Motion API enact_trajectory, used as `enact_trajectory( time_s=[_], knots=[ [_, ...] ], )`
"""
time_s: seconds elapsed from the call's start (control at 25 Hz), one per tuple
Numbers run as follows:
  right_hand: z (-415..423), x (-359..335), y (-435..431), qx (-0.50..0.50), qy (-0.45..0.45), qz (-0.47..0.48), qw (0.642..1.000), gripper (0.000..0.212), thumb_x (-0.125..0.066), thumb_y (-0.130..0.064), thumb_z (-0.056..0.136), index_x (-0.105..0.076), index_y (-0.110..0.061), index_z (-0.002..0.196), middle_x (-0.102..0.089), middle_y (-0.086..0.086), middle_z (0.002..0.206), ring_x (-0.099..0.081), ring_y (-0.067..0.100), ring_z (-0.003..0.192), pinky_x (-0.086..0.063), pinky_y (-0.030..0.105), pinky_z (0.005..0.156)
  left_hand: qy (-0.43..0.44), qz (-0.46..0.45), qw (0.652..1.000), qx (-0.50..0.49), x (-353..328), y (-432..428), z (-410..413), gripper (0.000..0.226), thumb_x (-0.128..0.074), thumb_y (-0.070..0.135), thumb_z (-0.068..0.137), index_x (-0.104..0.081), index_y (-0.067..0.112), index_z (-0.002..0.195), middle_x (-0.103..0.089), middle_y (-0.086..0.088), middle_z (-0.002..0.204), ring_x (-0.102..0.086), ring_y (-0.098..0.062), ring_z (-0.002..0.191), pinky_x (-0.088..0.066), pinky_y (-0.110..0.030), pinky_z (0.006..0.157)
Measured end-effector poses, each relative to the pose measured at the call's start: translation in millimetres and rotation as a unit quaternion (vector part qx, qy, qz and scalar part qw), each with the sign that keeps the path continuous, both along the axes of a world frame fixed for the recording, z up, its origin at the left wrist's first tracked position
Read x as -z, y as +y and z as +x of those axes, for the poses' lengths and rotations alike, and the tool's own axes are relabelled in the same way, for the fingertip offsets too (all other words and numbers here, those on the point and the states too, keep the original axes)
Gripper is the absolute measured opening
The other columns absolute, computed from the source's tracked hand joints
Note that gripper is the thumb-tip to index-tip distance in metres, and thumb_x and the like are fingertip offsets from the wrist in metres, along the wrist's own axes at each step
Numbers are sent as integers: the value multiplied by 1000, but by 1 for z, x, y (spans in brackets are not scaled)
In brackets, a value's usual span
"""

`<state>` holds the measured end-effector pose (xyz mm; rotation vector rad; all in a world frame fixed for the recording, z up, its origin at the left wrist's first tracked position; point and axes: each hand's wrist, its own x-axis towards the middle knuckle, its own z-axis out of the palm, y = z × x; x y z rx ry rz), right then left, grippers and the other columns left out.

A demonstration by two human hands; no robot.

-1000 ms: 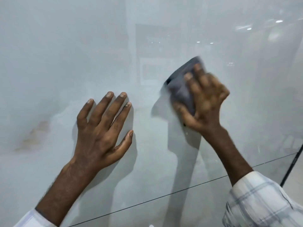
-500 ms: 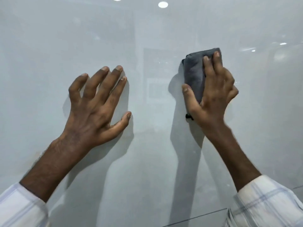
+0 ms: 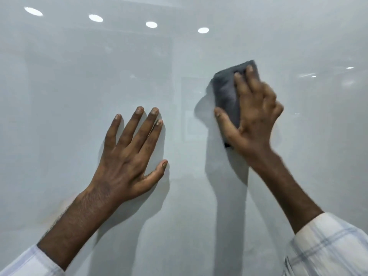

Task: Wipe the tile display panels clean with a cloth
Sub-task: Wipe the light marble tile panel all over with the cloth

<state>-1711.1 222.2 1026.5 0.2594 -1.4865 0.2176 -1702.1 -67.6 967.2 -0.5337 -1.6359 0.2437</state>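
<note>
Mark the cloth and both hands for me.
cloth [image 3: 225, 92], head view, grey fold beside the fingers
left hand [image 3: 125, 158], head view, back of hand
right hand [image 3: 256, 124], head view, back of hand

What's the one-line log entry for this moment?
step: wipe | right hand: holds folded dark grey cloth against glossy white tile panel | left hand: flat on panel, fingers spread

A single head-worn camera — it looks straight at the glossy tile panel from close up, perhaps tilted slightly upward; left hand and right hand reach in from below.
</note>
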Motion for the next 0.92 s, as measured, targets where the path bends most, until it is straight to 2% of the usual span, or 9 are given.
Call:
enact_trajectory(
  time_s=[0.16,0.2,0.4,0.48,0.56,0.6,0.76,0.84,0.92],
  knots=[
    [3,11,3,22,10,353,935,65,-59,-54,98,-52,-20,153,-41,9,163,-49,39,140,-36,58,103,13,-27,999,-38,-17,-2,6,81,-48,55,97,-39,3,158,-20,-15,172,-17,-37,160,-14,-70,121],
    [1,-11,14,21,21,347,937,65,-59,-55,98,-52,-21,153,-40,9,164,-49,36,140,-36,58,104,29,-38,998,-49,-34,-4,7,80,-46,57,98,-39,3,158,-19,-14,173,-15,-37,160,-13,-69,121],
    [-4,-83,9,-8,-3,-19,1000,76,-58,-59,91,-43,-24,157,-31,-1,169,-44,35,137,-32,45,101,53,-29,997,-53,-137,-10,2,90,-39,66,97,-32,3,160,-13,-15,174,-8,-37,161,-15,-69,122],
    [-5,-66,-8,21,22,141,989,74,-59,-55,94,-44,-19,157,-33,5,168,-46,40,137,-36,51,101,44,-25,997,-51,-155,-12,-3,96,-35,72,94,-29,4,162,-13,-15,174,-8,-36,161,-14,-69,122],
    [-3,-72,2,30,36,376,925,71,-61,-55,96,-48,-18,155,-36,9,166,-48,40,138,-39,56,103,58,-28,996,-55,-158,-12,-8,96,-34,72,95,-28,3,162,-15,-16,173,-12,-35,161,-14,-70,122],
    [-3,-91,12,30,47,404,913,71,-63,-55,96,-49,-17,155,-37,10,165,-49,39,138,-40,55,105,64,-28,996,-56,-157,-12,-10,96,-34,71,95,-28,3,162,-16,-16,173,-14,-35,161,-13,-70,122],
    [-8,-150,27,4,49,128,991,72,-60,-58,96,-47,-19,156,-37,6,166,-50,37,132,-40,49,100,62,-21,997,-35,-156,-11,-12,96,-34,71,95,-28,4,163,-18,-15,173,-16,-35,160,-12,-70,122],
    [-13,-134,12,21,71,169,983,72,-58,-57,96,-48,-17,155,-39,7,165,-51,40,132,-41,53,101,62,-21,997,-30,-153,-11,-12,95,-35,71,95,-30,4,162,-19,-15,173,-16,-35,160,-13,-70,122],
    [-11,-122,5,18,61,340,938,71,-59,-56,97,-48,-15,155,-38,7,165,-50,40,134,-39,56,105,69,-33,996,-33,-157,-12,-10,95,-37,71,94,-33,3,161,-20,-14,172,-17,-35,160,-14,-71,122]
  ],
)
